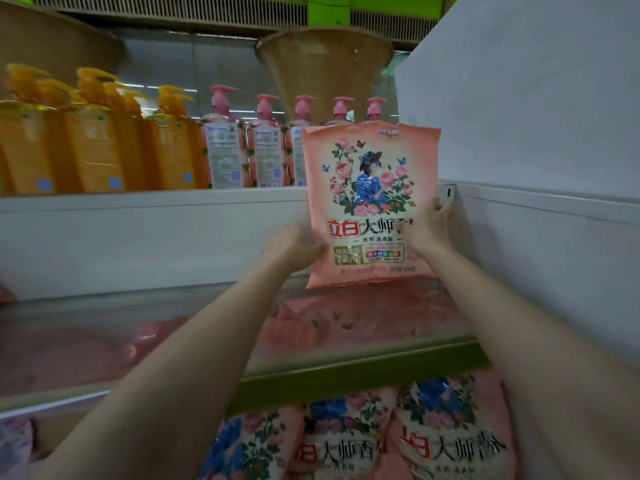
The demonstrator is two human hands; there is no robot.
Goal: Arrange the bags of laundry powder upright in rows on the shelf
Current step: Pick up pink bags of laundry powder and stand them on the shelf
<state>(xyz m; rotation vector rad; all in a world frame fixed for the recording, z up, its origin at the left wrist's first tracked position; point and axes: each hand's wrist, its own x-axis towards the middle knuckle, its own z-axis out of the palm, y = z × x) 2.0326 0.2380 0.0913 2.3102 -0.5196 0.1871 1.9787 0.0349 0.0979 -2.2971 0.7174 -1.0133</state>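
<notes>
Item: pink bag of laundry powder (372, 202), held upright in front of the shelf (156, 306), at its right end, just beside the white side panel (536, 116). Its bottom edge hangs just above the shelf surface; whether it touches cannot be told.

Grip: left hand (294, 249) grips the bag's lower left edge, fingers curled round it. Right hand (429, 225) grips the lower right edge, fingers wrapped behind it, close against the side panel.

Edges and room: the right side is closed by the panel, with little gap beside the bag. Left of the bag the shelf lies open along most of its width. The shelf front carries a green edge strip (346, 372). Blurred pink bags (86, 351) lie flat on it at the left.

Writing: the held bag shows a figure in blue among roses and butterflies, large red-and-black characters "立白大师", and below them "天然 洗衣粉". The smaller print is unreadable.

Nearby stock: the upper shelf holds orange pump bottles (93, 140) at left and pink pump bottles (242, 147) beside them, behind the bag's top. Below the green strip lie more bags of the same design (446, 441).
</notes>
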